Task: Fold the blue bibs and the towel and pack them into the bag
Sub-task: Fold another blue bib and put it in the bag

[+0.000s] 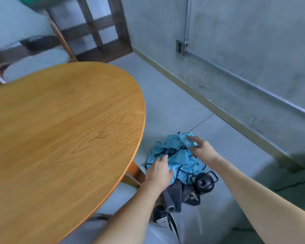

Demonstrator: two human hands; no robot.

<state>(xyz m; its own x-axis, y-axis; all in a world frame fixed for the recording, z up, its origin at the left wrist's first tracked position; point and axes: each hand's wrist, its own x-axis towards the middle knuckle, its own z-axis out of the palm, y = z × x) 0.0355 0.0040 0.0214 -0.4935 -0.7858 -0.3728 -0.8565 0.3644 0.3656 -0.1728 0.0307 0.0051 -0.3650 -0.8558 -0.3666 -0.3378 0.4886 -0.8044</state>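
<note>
Reaching down, both hands (158,170) grip crumpled blue bibs (179,155).

no readable text, labels or numbers anywhere (picture somewhat blurred)

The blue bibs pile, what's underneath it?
Under the near edge of the blue bibs, a dark grey knitted cloth and a round black object stick out. Both hands, left and right, grip the bibs. Anything beneath the pile's middle is covered.

Single head-worn view looks steeply down past the table (60,129) onto nearby floor (174,103)
</note>
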